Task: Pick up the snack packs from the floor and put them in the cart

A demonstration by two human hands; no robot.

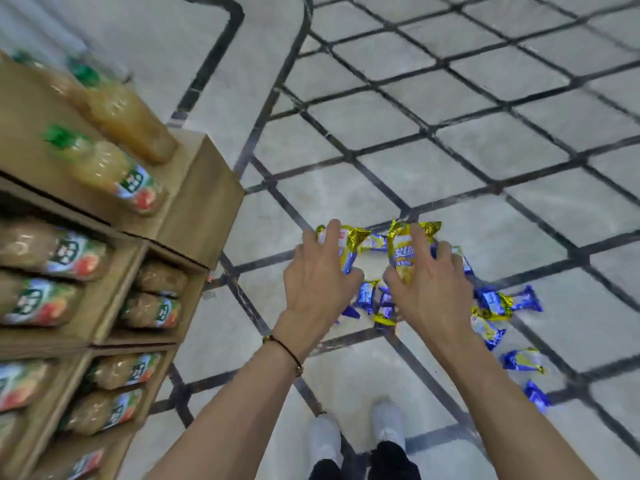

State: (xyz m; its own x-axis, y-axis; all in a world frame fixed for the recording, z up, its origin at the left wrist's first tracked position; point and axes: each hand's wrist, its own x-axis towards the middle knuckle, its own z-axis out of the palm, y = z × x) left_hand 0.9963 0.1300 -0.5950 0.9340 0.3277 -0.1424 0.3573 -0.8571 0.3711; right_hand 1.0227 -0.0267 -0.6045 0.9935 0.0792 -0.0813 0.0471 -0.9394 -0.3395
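Head cam pointing straight down, and both hands are busy around the middle of the frame. The left hand (pixel 318 282) has its fingers curled over a yellow-and-blue snack pack (pixel 349 244), and the right hand (pixel 429 285) is wrapped round a second pack (pixel 403 252) with gold crimped ends, just beside the first. Can't tell if those two are lifted or touching the ground. More loose packs (pixel 495 303) lie scattered to the lower right, with a couple of small ones (pixel 367 296) between the two hands. They're all over a pale floor (pixel 346 140) crossed by a dark grid; honestly can't say if that's tile lines or wire mesh. Left edge is a cardboard shelf (pixel 204 202) stacked with juice bottles (pixel 114 174). Thin black bracelet (pixel 284 348) on the left wrist, white shoes (pixel 388 424) at bottom centre.
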